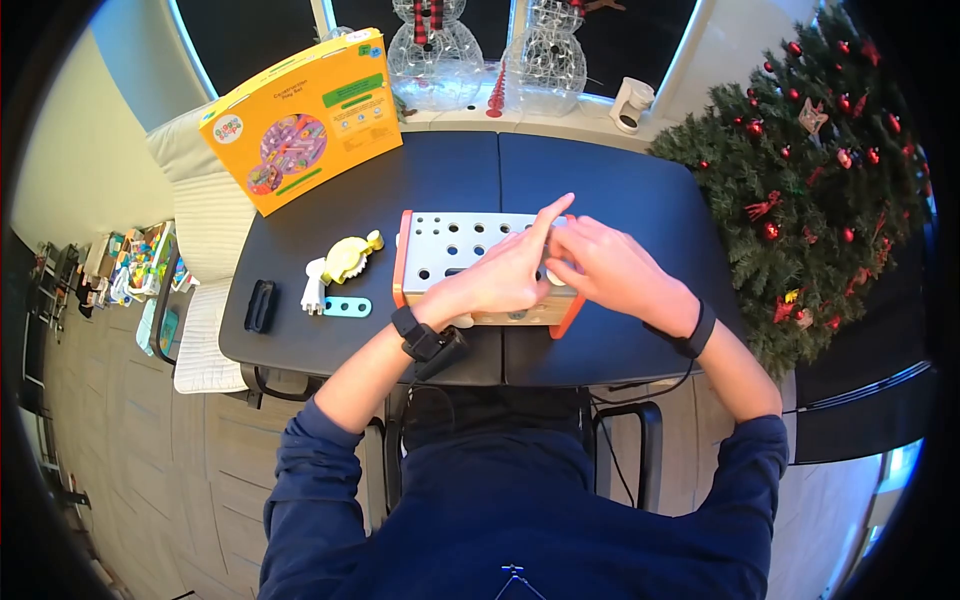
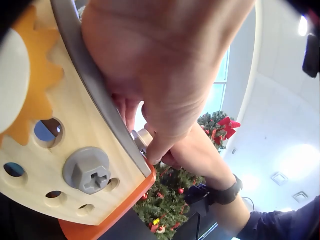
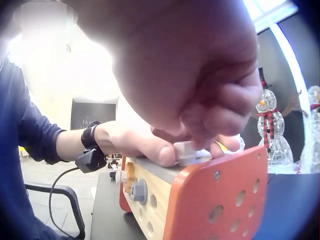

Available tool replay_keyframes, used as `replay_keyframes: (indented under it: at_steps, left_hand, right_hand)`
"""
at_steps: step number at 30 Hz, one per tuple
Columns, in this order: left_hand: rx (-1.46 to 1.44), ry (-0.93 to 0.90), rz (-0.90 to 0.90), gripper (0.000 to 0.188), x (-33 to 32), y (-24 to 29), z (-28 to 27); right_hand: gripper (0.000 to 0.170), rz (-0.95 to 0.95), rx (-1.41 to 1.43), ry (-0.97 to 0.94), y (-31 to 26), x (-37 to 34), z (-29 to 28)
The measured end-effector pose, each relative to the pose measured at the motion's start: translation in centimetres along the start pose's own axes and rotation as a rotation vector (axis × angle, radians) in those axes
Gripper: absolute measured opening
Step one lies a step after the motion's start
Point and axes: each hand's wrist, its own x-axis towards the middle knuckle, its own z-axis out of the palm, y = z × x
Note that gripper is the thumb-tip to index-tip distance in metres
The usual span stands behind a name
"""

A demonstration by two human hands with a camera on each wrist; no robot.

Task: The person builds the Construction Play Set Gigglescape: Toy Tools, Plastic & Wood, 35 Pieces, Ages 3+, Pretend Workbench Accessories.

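A wooden toy workbench [image 1: 440, 232] has a grey top with holes and orange end panels [image 3: 215, 200]. My left hand [image 1: 505, 275] lies over its top with the index finger stretched out. The left thumb [image 3: 162, 152] is right beside a small cream-coloured piece [image 3: 186, 150] near the orange end panel. My right hand [image 1: 620, 268] pinches at this piece from above with curled fingers, which partly hide it. A grey bolt head [image 2: 87, 170] and an orange gear [image 2: 32, 75] with a white centre are on the workbench's wooden side.
Left of the workbench lie a yellow toothed piece [image 1: 347, 260], a white piece [image 1: 314, 287], a blue strip with holes [image 1: 348, 307] and a black case [image 1: 261, 306]. A yellow cardboard box [image 1: 310, 120] stands at the back left. A decorated tree [image 1: 800, 180] borders the table's right side.
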Motion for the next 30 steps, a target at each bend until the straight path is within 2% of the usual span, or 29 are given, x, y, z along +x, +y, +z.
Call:
replay_keyframes:
  at_steps: [1, 4, 7, 9, 10, 13, 16, 19, 22, 25, 27, 30]
  left_hand:
    - [-0.013, -0.006, -0.014, 0.112, 0.0, 0.2, -0.1]
    - [-0.035, -0.017, -0.054, 0.111, 0.0, 0.5, -0.3]
    - [-0.023, -0.001, -0.049, 0.111, 0.0, 0.4, -0.2]
    - [0.005, 0.029, 0.008, 0.111, -0.2, 0.5, -0.1]
    - [0.009, 0.021, -0.024, 0.11, -0.2, 0.5, -0.1]
    - [0.005, 0.008, -0.062, 0.109, -0.2, 0.9, -0.2]
    - [-0.007, 0.022, -0.024, 0.11, -0.1, 1.2, 0.2]
    - [0.045, 0.033, -0.017, 0.11, 0.1, 1.0, 0.3]
    - [0.059, 0.06, 0.041, 0.109, 0.1, -0.1, 0.6]
    - [-0.021, 0.034, 0.021, 0.11, 0.0, 0.0, 0.2]
    - [-0.036, -0.001, -0.055, 0.111, 0.0, 0.6, -0.2]
    - [0.007, -0.006, -0.061, 0.112, 0.1, 0.3, -0.2]
  right_hand:
    - [0.019, -0.11, 0.147, 0.056, 0.3, -0.2, -0.3]
    - [0.016, -0.067, 0.409, -0.152, 1.2, 0.0, 0.2]
    - [0.016, -0.087, 0.338, -0.128, 2.6, 0.5, 1.5]
    - [0.017, -0.082, 0.25, -0.046, 2.9, 0.7, 2.1]
    - [0.018, -0.077, 0.207, -0.007, 2.8, 0.7, 2.3]
    - [0.022, 0.119, -0.162, 0.059, 1.3, 0.7, 3.2]
    - [0.028, -0.096, -0.47, 0.019, 1.4, 0.2, 2.4]
    - [0.021, 0.202, -0.322, -0.105, -0.6, 0.1, 0.6]
    - [0.017, -0.166, 0.191, 0.047, 0.9, -0.4, 0.3]
    - [0.015, -0.013, 0.434, -0.19, 0.6, -0.1, -0.5]
    - [0.013, -0.015, 0.42, -0.199, 1.2, 0.1, 0.1]
    - [0.012, -0.054, 0.357, -0.168, 1.6, 0.4, 0.7]
